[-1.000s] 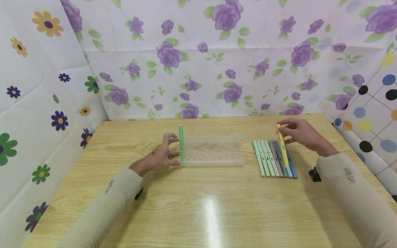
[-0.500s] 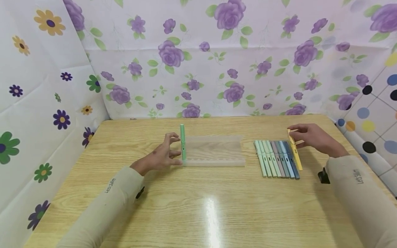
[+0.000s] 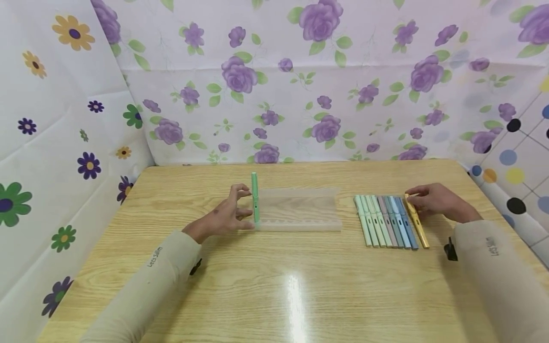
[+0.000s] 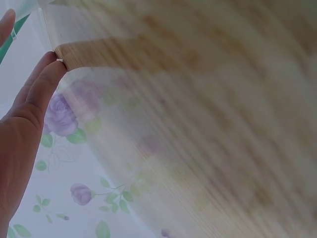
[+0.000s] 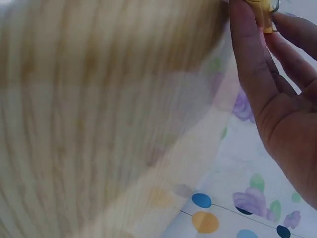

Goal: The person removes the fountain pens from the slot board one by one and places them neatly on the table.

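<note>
My left hand [image 3: 229,213] is at the left end of a clear plastic pen rack [image 3: 300,227], thumb by its front corner. In the left wrist view its fingers [image 4: 44,82] look fairly straight, with two tips at the tabletop. A green pen [image 3: 255,197] stands in the rack's leftmost place beside this hand. My right hand [image 3: 435,202] pinches a yellow pen [image 3: 418,224] near its upper end, low at the right side of a row of pens [image 3: 383,221]. The right wrist view shows the yellow pen's end [image 5: 262,15] between thumb and fingers.
The row holds several pens side by side, pale green through mauve to blue. All rest on a wooden table [image 3: 257,281]. A flowered cloth [image 3: 291,109] hangs behind, and other patterned cloths [image 3: 51,157] stand at the sides.
The yellow pen has moved right and down, from above the row to the table beside its right end, still in my right hand. My left hand stays by the rack.
</note>
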`<action>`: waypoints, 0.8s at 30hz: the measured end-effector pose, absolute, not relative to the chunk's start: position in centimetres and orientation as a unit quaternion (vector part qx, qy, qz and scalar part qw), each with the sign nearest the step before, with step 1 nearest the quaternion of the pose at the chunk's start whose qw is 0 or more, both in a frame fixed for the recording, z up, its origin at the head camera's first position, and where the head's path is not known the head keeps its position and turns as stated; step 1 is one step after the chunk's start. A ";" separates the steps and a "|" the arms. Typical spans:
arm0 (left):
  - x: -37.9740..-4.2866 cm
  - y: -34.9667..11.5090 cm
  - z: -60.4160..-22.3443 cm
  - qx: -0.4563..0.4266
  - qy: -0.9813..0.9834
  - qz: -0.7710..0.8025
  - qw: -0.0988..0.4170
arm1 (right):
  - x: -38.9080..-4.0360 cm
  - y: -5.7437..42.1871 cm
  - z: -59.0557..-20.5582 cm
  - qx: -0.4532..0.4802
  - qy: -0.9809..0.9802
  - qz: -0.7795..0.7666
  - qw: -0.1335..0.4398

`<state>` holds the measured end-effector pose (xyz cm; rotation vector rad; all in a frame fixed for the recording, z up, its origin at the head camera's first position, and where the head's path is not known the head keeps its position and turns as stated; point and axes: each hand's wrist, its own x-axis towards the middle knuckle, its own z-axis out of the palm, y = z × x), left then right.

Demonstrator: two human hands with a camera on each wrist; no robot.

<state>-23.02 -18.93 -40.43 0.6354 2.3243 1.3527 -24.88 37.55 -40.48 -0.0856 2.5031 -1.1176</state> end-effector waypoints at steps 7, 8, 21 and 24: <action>-23.0 -18.9 -40.4 0.227 0.830 0.476 0.184 | -25.3 37.1 -41.0 -0.018 0.896 -0.397 0.199; -23.0 -18.9 -40.4 0.224 0.830 0.476 0.185 | -25.3 37.0 -41.1 -0.014 0.896 -0.398 0.199; -23.0 -18.9 -40.4 0.227 0.831 0.475 0.182 | -25.4 36.5 -41.1 -0.005 0.902 -0.387 0.191; -23.0 -18.8 -40.4 0.225 0.830 0.476 0.184 | -25.3 36.7 -40.8 -0.010 0.897 -0.395 0.196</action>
